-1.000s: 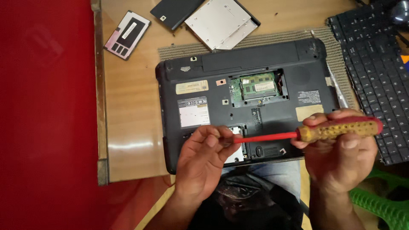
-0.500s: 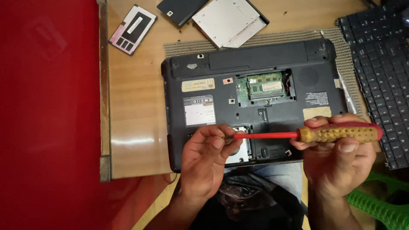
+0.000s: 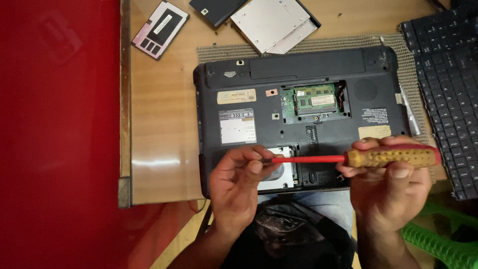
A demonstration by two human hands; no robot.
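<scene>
Loose keyboard [image 3: 445, 94] — optical drive [image 3: 271, 24]

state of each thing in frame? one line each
laptop: upside down on mat, memory bay open
memory module: seated in bay
screwdriver: held level, tip at left hand
left hand: pinching at tip
right hand: gripping handle
optical drive: out, on table
keyboard: detached, at right

Right hand [image 3: 391, 184] grips screwdriver [image 3: 356, 158]; left hand [image 3: 239, 187] pinches tip over laptop [image 3: 298, 114].
</scene>
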